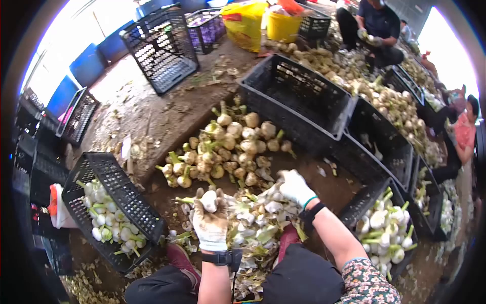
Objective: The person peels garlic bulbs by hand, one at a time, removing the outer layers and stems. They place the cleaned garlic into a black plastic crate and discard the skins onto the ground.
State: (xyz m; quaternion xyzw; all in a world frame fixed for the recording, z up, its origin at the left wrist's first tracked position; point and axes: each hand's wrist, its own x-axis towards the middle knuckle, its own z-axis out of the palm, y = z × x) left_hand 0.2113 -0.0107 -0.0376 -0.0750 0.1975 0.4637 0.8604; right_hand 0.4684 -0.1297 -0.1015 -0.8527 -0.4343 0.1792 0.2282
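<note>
In the head view my left hand [210, 228], in a soiled white glove, is palm up with its fingers curled round a garlic bulb [209, 201]. The bulb's white, peeled side shows, and a green stem pokes out to the left. My right hand [297, 188], also gloved, is over the right side of a heap of garlic skins [263, 220]; its fingers are smeared, and I cannot tell whether they hold anything. Just beyond both hands lies a pile of unpeeled garlic bulbs [228, 144] with short stems.
Peeled bulbs fill a tilted black crate [119, 177] at left and another crate [349, 210] at right. A large black crate [298, 121] stands beyond the pile. Two seated people [377, 25] [463, 134] are at the right, beside more garlic. My shoes [182, 261] flank the skins.
</note>
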